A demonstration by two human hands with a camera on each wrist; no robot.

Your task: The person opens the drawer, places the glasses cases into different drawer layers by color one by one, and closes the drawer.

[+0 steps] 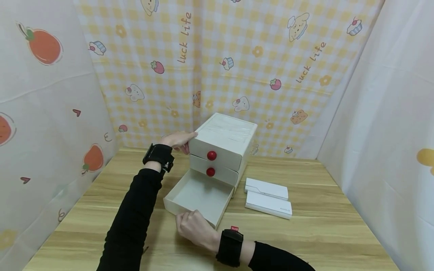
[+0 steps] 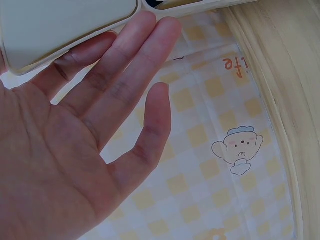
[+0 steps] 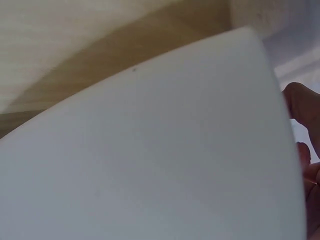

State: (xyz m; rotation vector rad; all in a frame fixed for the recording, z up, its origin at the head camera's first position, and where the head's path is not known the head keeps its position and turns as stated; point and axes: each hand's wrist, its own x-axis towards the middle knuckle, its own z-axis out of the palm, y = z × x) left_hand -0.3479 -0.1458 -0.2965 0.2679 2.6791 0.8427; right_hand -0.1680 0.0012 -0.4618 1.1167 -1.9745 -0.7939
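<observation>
A cream drawer cabinet point(image 1: 225, 131) stands on the wooden table, two closed drawers with red knobs above a pulled-out bottom drawer point(image 1: 200, 194). That drawer has a bare floor. My left hand point(image 1: 178, 140) rests against the cabinet's upper left side; in the left wrist view its fingers point(image 2: 127, 65) are mostly straight along the edge. Down at the front of the bottom drawer, my right hand point(image 1: 196, 227) holds on with curled fingers, covering the spot where a knob would be. A pale panel fills most of the right wrist view, with dark fingers point(image 3: 305, 107) at its right edge.
Two flat white boxes, the rear one point(image 1: 266, 188) and the front one point(image 1: 268, 205), lie side by side right of the cabinet. Behind hangs a yellow checked curtain point(image 1: 217, 75); white cloth hangs on both sides. Wooden tabletop point(image 1: 322, 226) extends to the right.
</observation>
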